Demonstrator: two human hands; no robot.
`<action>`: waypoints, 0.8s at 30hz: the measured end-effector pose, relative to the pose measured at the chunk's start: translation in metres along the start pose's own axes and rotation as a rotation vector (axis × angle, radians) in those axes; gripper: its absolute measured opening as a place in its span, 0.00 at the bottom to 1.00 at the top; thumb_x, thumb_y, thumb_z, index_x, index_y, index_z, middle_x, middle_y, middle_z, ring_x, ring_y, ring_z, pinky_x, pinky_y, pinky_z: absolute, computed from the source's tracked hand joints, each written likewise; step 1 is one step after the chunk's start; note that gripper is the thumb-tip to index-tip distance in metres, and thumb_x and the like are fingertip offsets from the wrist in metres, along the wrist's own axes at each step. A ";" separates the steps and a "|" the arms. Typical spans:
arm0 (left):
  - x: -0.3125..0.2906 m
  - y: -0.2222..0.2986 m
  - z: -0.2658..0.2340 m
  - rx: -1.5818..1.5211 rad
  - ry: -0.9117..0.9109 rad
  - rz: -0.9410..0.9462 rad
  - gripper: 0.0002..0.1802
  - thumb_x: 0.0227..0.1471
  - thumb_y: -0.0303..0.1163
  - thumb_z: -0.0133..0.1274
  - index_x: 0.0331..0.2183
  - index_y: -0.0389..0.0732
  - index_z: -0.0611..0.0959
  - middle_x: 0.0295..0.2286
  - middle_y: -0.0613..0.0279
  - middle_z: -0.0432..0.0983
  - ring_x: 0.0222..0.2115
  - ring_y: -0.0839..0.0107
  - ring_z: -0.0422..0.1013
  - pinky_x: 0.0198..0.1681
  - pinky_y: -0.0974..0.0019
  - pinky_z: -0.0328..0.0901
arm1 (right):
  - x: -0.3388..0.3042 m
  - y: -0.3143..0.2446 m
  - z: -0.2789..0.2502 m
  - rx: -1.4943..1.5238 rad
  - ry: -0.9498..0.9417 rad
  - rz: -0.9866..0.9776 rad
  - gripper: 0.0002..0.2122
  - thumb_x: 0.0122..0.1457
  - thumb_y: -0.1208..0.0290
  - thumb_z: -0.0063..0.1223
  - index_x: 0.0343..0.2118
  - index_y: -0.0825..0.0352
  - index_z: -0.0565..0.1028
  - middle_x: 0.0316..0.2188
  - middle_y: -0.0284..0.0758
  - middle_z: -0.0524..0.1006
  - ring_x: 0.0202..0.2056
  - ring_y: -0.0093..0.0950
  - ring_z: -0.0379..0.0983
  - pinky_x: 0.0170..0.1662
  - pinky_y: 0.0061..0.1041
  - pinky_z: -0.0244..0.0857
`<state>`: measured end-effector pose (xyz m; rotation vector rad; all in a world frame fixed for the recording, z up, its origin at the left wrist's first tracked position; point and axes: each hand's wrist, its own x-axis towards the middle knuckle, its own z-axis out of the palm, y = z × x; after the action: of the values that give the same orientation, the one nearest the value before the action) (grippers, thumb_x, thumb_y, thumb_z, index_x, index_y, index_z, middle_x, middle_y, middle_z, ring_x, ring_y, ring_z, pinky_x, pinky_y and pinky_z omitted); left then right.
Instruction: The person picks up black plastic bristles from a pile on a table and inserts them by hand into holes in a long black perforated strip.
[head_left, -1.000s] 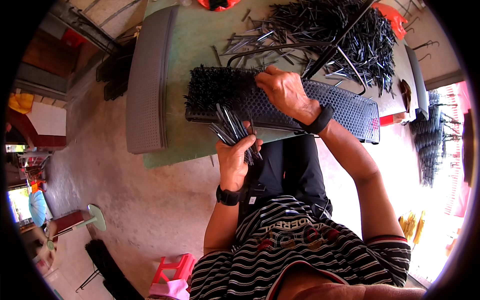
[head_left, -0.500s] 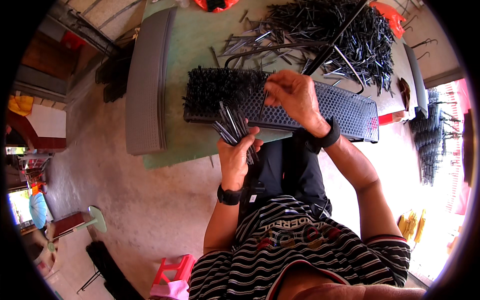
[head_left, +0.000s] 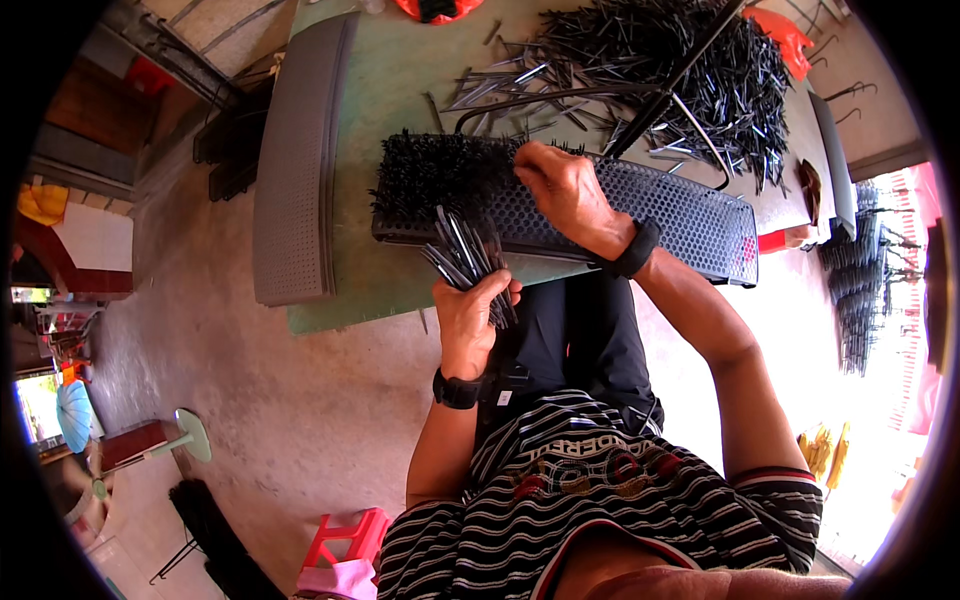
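Observation:
My left hand [head_left: 466,328] is closed around a bundle of thin black strips [head_left: 462,252], their ends fanning up in front of the panel's near edge. A long black perforated panel [head_left: 675,215] lies across the table's near side. Dense black bristle tufts [head_left: 432,168] stand up from its left part, while the right part shows bare holes. Over the border between tufts and bare holes, my right hand [head_left: 575,200] bends down with its fingertips pinched together. What sits between those fingertips is hidden.
A large heap of loose black strips [head_left: 690,85] covers the table's far right. Bent black metal rods [head_left: 640,122] rise just behind the panel. Stacked grey perforated sheets [head_left: 298,185] lie along the green tabletop's [head_left: 385,70] left edge. A pink stool [head_left: 345,540] stands on the floor.
My right hand has moved left and turned downward, nearer the tufts; the dark strip seen in its fingers before is hidden now. My left hand keeps its bundle in nearly the same place.

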<state>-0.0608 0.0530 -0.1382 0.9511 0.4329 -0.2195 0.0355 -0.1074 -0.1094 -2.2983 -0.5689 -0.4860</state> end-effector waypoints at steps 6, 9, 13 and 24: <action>-0.002 0.002 0.001 -0.006 -0.013 -0.005 0.12 0.39 0.14 0.56 0.32 0.31 0.78 0.24 0.55 0.75 0.18 0.65 0.74 0.20 0.66 0.70 | 0.002 -0.011 -0.004 -0.107 -0.131 0.093 0.05 0.51 0.72 0.55 0.28 0.69 0.75 0.20 0.40 0.75 0.20 0.35 0.73 0.23 0.28 0.65; -0.003 0.002 0.003 0.003 -0.028 -0.014 0.13 0.39 0.14 0.55 0.33 0.31 0.78 0.24 0.56 0.76 0.19 0.65 0.74 0.20 0.66 0.70 | -0.002 -0.025 -0.013 0.297 -0.408 0.482 0.07 0.51 0.72 0.56 0.28 0.71 0.76 0.18 0.36 0.76 0.19 0.25 0.73 0.21 0.20 0.64; 0.000 -0.004 0.002 -0.019 -0.038 -0.017 0.14 0.40 0.14 0.54 0.34 0.31 0.77 0.25 0.57 0.75 0.19 0.66 0.74 0.21 0.66 0.70 | -0.007 -0.024 -0.018 0.605 -0.262 0.649 0.07 0.54 0.78 0.52 0.34 0.76 0.74 0.21 0.34 0.76 0.21 0.18 0.73 0.21 0.14 0.66; -0.003 0.002 0.004 0.008 0.004 -0.004 0.15 0.40 0.14 0.51 0.37 0.28 0.76 0.25 0.57 0.74 0.19 0.66 0.73 0.21 0.65 0.70 | -0.005 -0.014 0.003 0.319 0.111 0.207 0.06 0.52 0.80 0.50 0.34 0.70 0.68 0.25 0.43 0.75 0.26 0.36 0.76 0.27 0.27 0.68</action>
<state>-0.0622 0.0510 -0.1333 0.9591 0.4377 -0.2234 0.0250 -0.0977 -0.1064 -1.9847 -0.3229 -0.3883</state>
